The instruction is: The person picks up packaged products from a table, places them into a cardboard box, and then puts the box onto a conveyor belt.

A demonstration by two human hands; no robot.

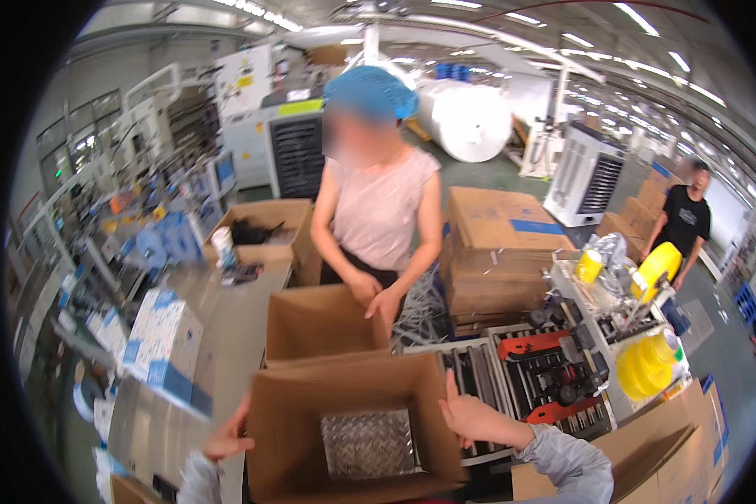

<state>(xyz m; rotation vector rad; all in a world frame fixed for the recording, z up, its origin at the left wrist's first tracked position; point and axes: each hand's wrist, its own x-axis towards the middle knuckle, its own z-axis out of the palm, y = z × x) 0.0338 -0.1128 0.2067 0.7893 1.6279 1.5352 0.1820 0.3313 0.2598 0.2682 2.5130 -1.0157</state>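
An open-topped cardboard box (290,433) stands directly in front of me, slightly blurred. My left hand (229,435) grips its left wall, thumb and fingers at the edge. On the opposite side my right hand (475,417) holds the right wall, the thumb pointing up and the other fingers partly hidden. Through the box's mouth a silvery diamond-patterned surface (368,443) shows at the bottom; I cannot tell whether it lies inside or below. Just beyond stands a second open cardboard box (311,323), with a co-worker's hands (376,296) at its far right corner.
A metal table (239,323) with blue-and-white packs (164,336) runs along the left. At right is a roller conveyor machine (554,374) with yellow tape rolls (647,365). Stacked flat cartons (504,252) stand behind it. Another person (687,214) is farther right.
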